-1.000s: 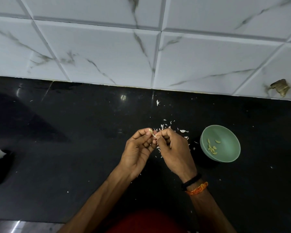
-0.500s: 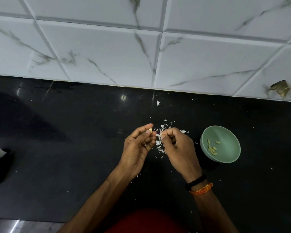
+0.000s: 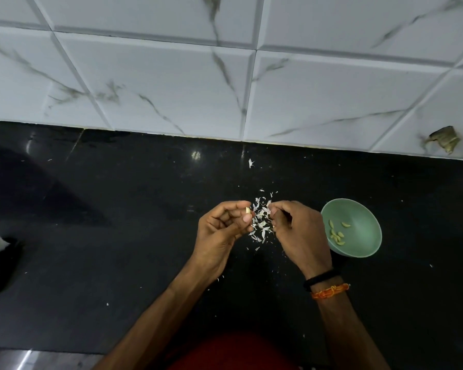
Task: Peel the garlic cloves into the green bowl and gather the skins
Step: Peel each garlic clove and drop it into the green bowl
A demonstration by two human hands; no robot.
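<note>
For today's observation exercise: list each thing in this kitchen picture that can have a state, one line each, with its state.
Left hand: pinches a garlic clove.
Right hand: fingers curled, pinching a bit of skin.
Green bowl: upright on the black counter, holds several peeled cloves.
Garlic skins: loose, scattered between the hands, not gathered.

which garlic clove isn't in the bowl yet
The garlic clove pinched in the left hand fingertips, above the skins. The other cloves all lie inside the green bowl.
</note>
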